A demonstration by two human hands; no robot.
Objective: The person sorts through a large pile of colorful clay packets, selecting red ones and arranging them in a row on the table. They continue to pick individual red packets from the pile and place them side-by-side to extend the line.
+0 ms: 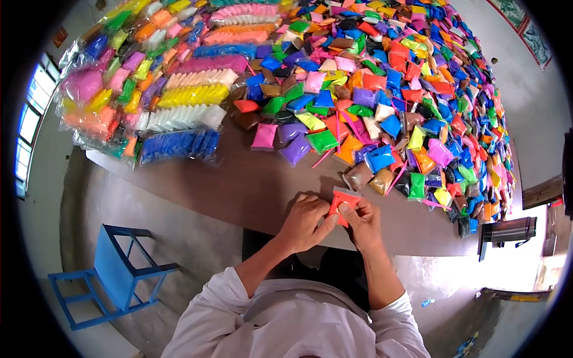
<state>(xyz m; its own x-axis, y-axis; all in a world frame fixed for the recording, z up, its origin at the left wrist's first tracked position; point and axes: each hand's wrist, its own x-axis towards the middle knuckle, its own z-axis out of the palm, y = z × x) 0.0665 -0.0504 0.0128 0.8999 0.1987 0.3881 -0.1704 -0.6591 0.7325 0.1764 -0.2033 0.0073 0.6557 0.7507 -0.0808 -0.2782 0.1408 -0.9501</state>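
A small red packet (338,203) with a clear film edge is held up between my two hands, just above the near edge of the table. My left hand (309,221) pinches its left side, fingers curled and thumb pointing toward it. On the other side, my right hand (363,223) grips the packet with the thumb pressed on its face. Right beyond my hands lie a dark brown packet (358,176) and a golden-brown packet (381,181), at the front of a large heap of colourful packets (370,98).
The brown table (250,185) stretches in front of me. Neat rows of packets sorted by colour, including a blue row (179,146), stand at the left beside bagged mixed packets (89,89). A blue chair (113,268) stands on the floor at left; a dark metal cylinder (510,230) sits at right.
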